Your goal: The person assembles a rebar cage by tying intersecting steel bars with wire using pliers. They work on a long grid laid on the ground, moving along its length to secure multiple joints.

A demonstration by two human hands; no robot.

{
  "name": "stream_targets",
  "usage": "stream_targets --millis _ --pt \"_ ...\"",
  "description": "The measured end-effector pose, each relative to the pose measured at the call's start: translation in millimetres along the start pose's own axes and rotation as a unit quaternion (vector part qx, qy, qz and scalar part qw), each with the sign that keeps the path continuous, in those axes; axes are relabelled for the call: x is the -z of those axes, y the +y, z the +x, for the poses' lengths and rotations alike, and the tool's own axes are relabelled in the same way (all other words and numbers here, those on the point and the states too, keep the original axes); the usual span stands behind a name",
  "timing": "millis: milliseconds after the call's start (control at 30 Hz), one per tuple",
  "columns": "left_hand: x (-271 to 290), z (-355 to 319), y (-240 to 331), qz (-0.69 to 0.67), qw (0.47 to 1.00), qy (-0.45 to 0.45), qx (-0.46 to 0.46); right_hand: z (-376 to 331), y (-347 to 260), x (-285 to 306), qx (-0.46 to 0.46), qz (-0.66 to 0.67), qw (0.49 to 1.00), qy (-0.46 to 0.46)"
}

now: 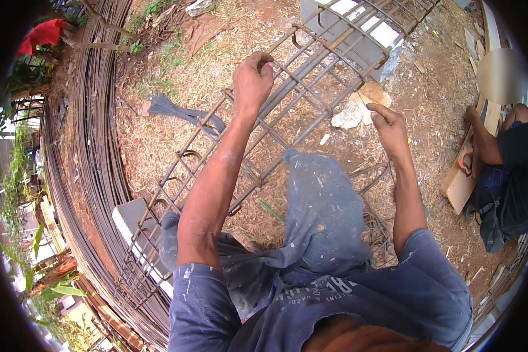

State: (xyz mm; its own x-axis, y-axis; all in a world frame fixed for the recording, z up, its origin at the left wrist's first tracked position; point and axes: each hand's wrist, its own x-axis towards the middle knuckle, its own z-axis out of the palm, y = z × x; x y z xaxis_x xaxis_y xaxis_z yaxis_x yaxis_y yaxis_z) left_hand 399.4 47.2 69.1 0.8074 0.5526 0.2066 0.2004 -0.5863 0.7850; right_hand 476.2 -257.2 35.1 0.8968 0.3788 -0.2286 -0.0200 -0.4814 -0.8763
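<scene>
A long steel rebar cage [311, 126] runs slantwise before me, from the lower left to the upper right. At its left edge my left hand [254, 79] is closed, with curled fingers next to a long bar and a stirrup. What lies in those fingers is hidden. To the right of the cage, my right hand [388, 128] is raised in a pinch, thumb against forefinger. A thin strand seems to hang by its fingertips, too fine to name. My bent knee [322, 205], in grey paint-spotted cloth, is close to the cage's right edge.
Grey-white blocks [138, 220] support the cage near both ends. Long bundled rebars [91, 135] lie at left. A dark cloth strip [185, 111] and a pale stone [349, 115] are on the chip-strewn ground. At right, another person [504, 152] sits by planks [460, 182] and an orange-handled tool [465, 161].
</scene>
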Motion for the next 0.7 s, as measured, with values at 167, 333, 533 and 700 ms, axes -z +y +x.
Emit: stream_targets --millis 167,333,533,700 --pt "-38.6 22.5 -13.8 0.268 0.917 -0.133 -0.265 27.3 -41.1 -17.0 -0.048 -0.098 0.990 -0.085" --pt "-76.4 38.8 -11.2 0.360 0.872 -0.296 -0.150 54.1 -33.7 -48.9 -0.035 -0.066 0.992 -0.105" --pt "-72.1 47.6 8.6 0.347 0.866 -0.345 -0.103 53.3 -14.4 -59.6 -0.124 0.124 0.983 -0.050" --pt "-55.5 58.5 -4.9 0.289 0.877 -0.345 -0.170 60.2 -8.8 -70.7 -0.029 0.011 0.999 -0.042"
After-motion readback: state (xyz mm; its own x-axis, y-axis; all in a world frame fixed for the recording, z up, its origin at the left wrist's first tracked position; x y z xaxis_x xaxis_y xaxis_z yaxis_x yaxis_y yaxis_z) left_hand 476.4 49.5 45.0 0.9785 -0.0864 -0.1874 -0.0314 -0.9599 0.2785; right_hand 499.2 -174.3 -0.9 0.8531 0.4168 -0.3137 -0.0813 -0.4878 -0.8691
